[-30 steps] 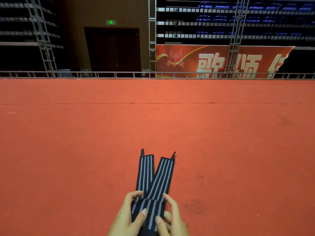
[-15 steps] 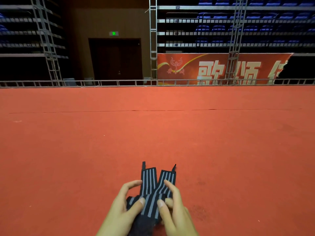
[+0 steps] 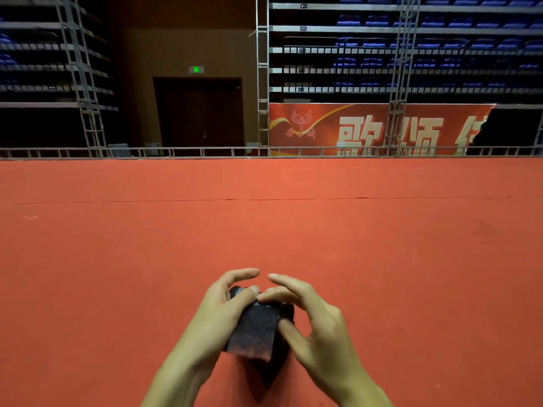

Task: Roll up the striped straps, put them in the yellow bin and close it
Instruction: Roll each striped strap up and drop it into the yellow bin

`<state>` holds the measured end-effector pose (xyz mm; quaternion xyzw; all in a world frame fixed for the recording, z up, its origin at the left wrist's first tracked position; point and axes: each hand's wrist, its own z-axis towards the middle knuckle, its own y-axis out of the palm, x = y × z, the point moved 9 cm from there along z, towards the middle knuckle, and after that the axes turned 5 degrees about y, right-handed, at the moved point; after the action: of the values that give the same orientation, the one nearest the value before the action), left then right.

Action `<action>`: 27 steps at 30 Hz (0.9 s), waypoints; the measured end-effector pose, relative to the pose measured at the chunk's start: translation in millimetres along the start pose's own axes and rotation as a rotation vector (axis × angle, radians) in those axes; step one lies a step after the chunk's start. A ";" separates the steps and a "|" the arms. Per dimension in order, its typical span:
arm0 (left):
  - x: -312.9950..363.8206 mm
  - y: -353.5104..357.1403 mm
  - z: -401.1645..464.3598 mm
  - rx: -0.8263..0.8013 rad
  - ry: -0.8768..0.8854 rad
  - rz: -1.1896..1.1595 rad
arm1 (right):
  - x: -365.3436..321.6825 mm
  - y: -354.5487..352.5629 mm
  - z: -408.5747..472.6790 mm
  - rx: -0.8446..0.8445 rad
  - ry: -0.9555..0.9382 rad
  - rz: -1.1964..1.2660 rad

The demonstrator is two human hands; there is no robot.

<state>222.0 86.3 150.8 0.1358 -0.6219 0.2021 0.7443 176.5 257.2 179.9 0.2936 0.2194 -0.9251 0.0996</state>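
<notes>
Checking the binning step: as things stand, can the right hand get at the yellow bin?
Probably not yet. No yellow bin shows in this view, and the right hand and left hand both grip the rolled straps over the red carpet.

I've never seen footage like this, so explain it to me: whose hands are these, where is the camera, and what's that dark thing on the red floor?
The camera sits on a person's head, looking forward and down, so these are that person's own bare hands. The left hand and the right hand both grip a dark bundle, the rolled straps, low over a red carpet. Only a sliver of stripe shows near the left thumb. Beyond the carpet stand a metal rail, a red banner and blue seats. No yellow bin is in view.
</notes>
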 end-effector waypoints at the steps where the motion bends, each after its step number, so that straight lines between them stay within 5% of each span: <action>1: 1.9 2.1 0.3 -0.014 -0.006 0.004 | -0.8 0.3 3.3 -0.003 -0.003 0.004; 8: 4.5 -2.5 -0.1 0.027 -0.070 -0.077 | -4.3 0.8 16.3 -0.043 -0.042 0.000; 12: 23.9 12.7 -7.1 -0.103 -0.066 -0.181 | 17.5 -15.2 27.7 0.144 0.234 0.287; 17: 59.5 -32.0 -12.6 0.313 0.330 0.089 | 28.8 -22.8 43.9 0.144 0.448 0.490; 27: 98.5 -15.7 -11.0 0.360 0.572 0.091 | 17.8 -23.1 58.1 0.022 0.475 0.546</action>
<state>253.2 90.4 246.1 0.1750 -0.3477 0.3714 0.8430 125.9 249.8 219.9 0.5493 0.1399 -0.7725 0.2861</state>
